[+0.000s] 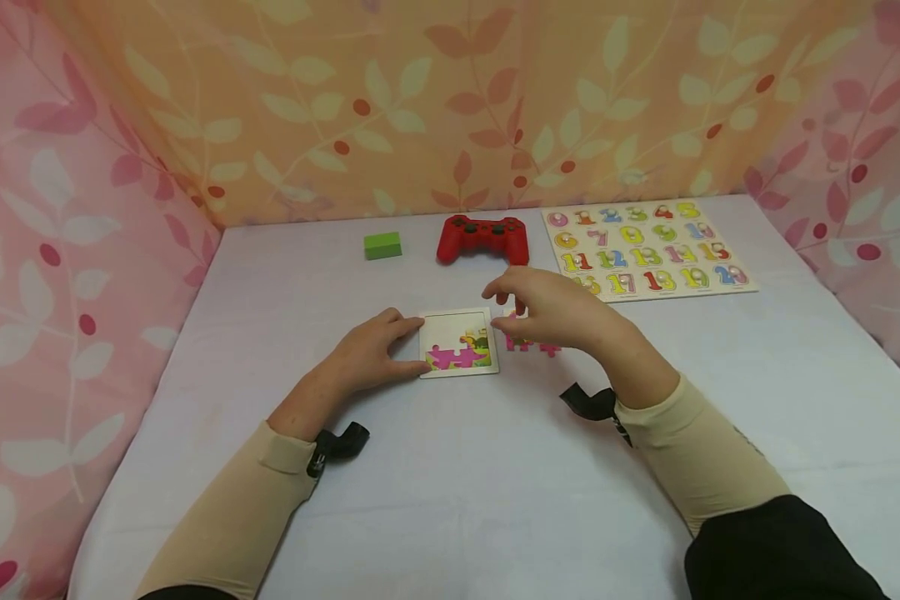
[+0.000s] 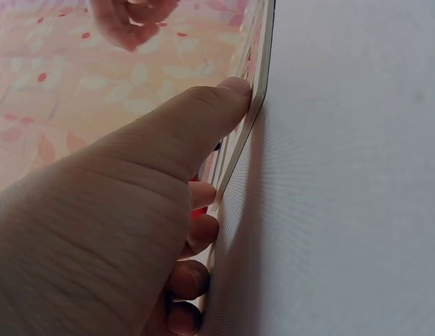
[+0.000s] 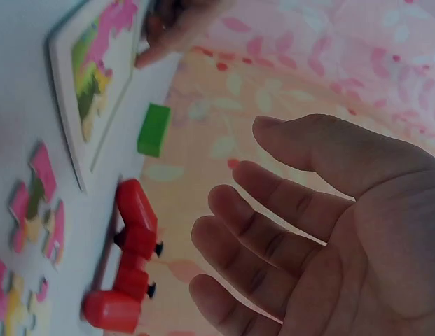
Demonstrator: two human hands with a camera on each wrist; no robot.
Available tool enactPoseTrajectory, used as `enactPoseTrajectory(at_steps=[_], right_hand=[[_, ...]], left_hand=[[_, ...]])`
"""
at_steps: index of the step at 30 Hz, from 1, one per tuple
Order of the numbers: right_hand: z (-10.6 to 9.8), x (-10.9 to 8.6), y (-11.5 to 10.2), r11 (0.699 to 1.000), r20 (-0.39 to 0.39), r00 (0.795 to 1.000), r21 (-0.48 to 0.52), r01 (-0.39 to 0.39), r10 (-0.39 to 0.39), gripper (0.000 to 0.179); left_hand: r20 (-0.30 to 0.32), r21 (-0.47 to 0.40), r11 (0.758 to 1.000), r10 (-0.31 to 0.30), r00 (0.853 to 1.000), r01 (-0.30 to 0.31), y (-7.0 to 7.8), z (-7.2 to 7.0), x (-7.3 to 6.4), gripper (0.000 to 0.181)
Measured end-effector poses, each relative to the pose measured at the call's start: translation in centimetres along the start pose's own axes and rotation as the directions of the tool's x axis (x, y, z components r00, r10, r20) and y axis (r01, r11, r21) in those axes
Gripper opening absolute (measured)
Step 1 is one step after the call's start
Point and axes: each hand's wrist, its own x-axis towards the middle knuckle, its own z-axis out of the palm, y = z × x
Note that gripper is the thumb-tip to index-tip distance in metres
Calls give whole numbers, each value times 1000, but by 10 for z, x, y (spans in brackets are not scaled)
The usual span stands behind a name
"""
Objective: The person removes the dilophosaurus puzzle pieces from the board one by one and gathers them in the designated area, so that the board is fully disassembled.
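A small square jigsaw tray (image 1: 459,374) lies flat on the white table, with joined pink, green and yellow pieces (image 1: 461,357) along its lower and right sides. My left hand (image 1: 371,354) holds the tray at its left edge, thumb by the near corner and forefinger by the far one. In the left wrist view the thumb (image 2: 228,98) presses on the tray's rim. My right hand (image 1: 562,308) hovers over loose jigsaw pieces (image 1: 549,350) just right of the tray and partly hides them. The right wrist view shows its fingers (image 3: 256,262) loosely bent, holding nothing.
Behind the tray are a green block (image 1: 382,246) and a red game controller (image 1: 483,238). A number puzzle board (image 1: 690,294) lies at the back right. Patterned cloth (image 1: 420,100) walls the table on the back and both sides.
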Motion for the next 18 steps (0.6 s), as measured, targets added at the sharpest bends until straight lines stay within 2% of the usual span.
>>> enactPoseTrajectory(at_steps=[11, 15, 18], right_hand=[[30, 15, 1, 997, 144, 989, -74, -8, 19, 39], [41, 22, 4, 994, 205, 978, -111, -5, 28, 16], [47, 25, 7, 988, 209, 977, -153, 3, 30, 5]], left_hand=[[-4, -12, 1000, -2, 1000, 2, 0, -1, 0, 82], [-2, -13, 1000, -4, 1000, 4, 0, 0, 0, 81], [0, -12, 1000, -5, 1000, 5, 0, 0, 0, 81]])
